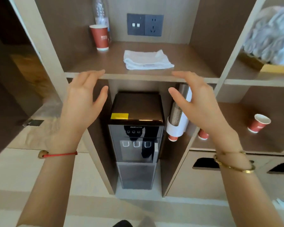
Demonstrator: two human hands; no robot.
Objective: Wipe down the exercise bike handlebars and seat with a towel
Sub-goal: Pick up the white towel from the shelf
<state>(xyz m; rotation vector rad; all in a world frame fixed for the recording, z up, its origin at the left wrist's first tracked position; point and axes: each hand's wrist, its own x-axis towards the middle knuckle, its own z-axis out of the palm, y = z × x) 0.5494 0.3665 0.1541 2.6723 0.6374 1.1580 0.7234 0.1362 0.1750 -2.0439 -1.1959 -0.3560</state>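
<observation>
Both grips are released: the left hand and the right hand hover with fingers spread and relaxed, palms facing each other, holding nothing, just in front of the shelf edge. The task's thing, the towel, lies folded and white on that shelf, a little behind and between the two hands, untouched. No exercise bike shows anywhere in view, so the wiping itself looks not yet begun.

Risks, largest thing first. The water dispenser stands in the bay directly below the shelf; a towel dragged off carelessly could drop onto its top or catch on it. The cup holder is mounted just beside the right wrist's path, so a wide swing of that arm could knock it. The plastic bottle and the red cup stand at the back left of the shelf, near the towel but apart from it; an unfolding corner could sweep them over. A one-layer pinch might also let the folded towel fall open.

Counts, largest to smallest: one dispenser, one folded towel, one bottle, one wall socket panel, two hands, and four red cups in sight, one on the upper shelf, one lying tilted at the right, two partly hidden near the holder.
</observation>
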